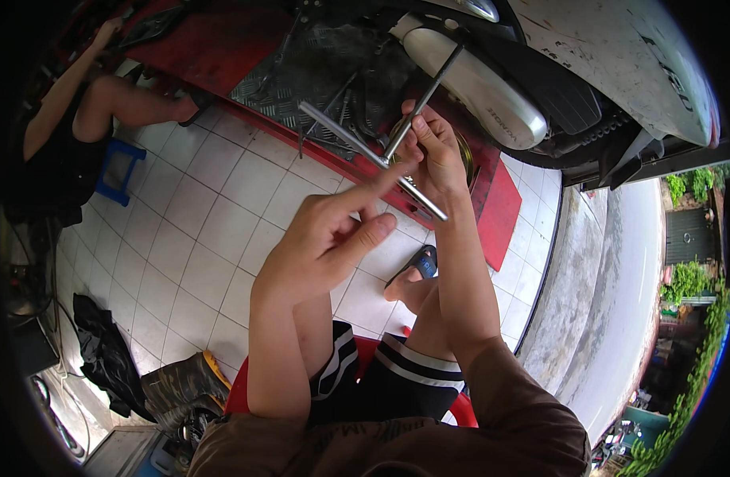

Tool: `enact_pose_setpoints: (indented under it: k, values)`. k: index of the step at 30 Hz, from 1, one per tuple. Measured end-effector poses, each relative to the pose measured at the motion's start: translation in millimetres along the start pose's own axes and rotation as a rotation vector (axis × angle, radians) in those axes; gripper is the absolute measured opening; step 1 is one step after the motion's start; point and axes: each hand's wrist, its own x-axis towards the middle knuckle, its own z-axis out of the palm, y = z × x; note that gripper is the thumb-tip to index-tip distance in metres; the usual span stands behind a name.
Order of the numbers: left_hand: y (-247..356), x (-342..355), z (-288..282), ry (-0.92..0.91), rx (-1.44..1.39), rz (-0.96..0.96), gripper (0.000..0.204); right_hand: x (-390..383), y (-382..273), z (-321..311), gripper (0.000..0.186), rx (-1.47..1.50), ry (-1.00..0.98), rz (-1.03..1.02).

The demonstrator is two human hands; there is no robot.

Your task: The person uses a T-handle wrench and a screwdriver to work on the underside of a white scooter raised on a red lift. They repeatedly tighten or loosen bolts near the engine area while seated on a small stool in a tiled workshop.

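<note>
1. My right hand (pixel 435 151) is closed round a T-wrench (pixel 381 155) – fingers wrapped where the long shaft meets the cross bar, thumb on top.
2. The shaft runs up and away from my grip toward the silver muffler (pixel 480 87); its far tip sits right at the muffler's near end, can't tell if it's seated on anything there.
3. Cross bar sticks out both sides of my fist: one end up-left over the red lift (pixel 214 40), other end down past my wrist.
4. My left hand (pixel 329 238) is just below and left of the right – loosely curled, holding nothing, index finger stretched out w/ its tip touching the cross bar near the grip.
5. Beyond the grip – scooter (pixel 611 56), white body, raised on the lift.
6. Below my hands: white tile floor (pixel 190 230), my foot in a blue sandal (pixel 421 262), a red stool (pixel 365 350) under me.
7. Far left of the grip another person (pixel 71 127) sits low by a blue stool (pixel 114 171), one arm up at the lift.
8. Near left, by my knee: dark boots (pixel 182 385) and a black cloth (pixel 102 350).
</note>
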Motion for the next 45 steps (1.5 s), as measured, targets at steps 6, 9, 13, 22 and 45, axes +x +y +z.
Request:
enact_pose_setpoints:
  k: [6, 9, 13, 22, 45]
  values:
    - [-17.0, 2.3, 14.2, -0.003, -0.006, -0.232, 0.069, 1.5, 0.1, 4.0, 0.018, -0.030, 0.044, -0.002]
    - [-3.9, 5.5, 23.9, 0.192, -0.330, -0.065, 0.074, 2.2, -1.4, 6.6, 0.018, -0.008, 0.039, 0.001]
    - [-9.1, 7.6, 13.0, -0.232, -0.072, 0.008, 0.079, 2.8, -4.6, 5.4, 0.017, 0.038, 0.035, -0.026]
    - [2.1, 8.3, 14.9, -0.285, 0.055, -0.068, 0.079, 5.3, -5.2, -0.1, 0.017, 0.029, 0.018, -0.024]
    - [13.3, 6.8, 28.5, 0.091, 0.061, 0.059, 0.071, 7.1, -7.9, -3.7, 0.025, -0.004, 0.041, -0.063]
